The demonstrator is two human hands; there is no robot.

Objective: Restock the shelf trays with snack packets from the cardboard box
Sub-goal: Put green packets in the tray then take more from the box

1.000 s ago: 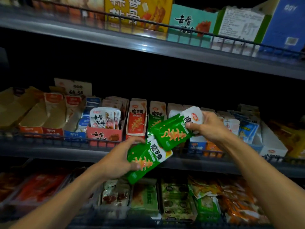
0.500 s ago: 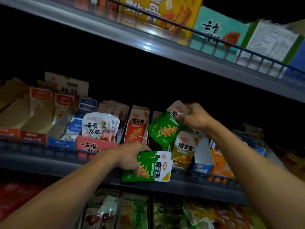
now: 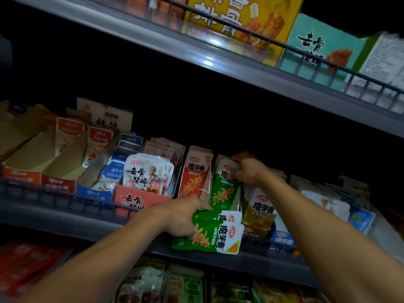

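Centrally, two hands work green snack packets at the middle shelf's trays.

Detail: the right hand (image 3: 249,171) pinches the white top edge of an upright green packet (image 3: 223,191), fingers curled over it, the packet standing in a narrow tray slot just right of the red packets (image 3: 194,173) and left of the olive-brown packets (image 3: 260,213). The left hand (image 3: 181,217) grips a small stack of green packets (image 3: 216,235), thumb on top and fingers curled beneath, held in front of the middle shelf's edge (image 3: 65,217), just below the slotted packet and apart from it. Further left, a pink tray (image 3: 135,200) holds white packets (image 3: 148,171). Boxes line the upper shelf (image 3: 218,60). No cardboard box can be made out.
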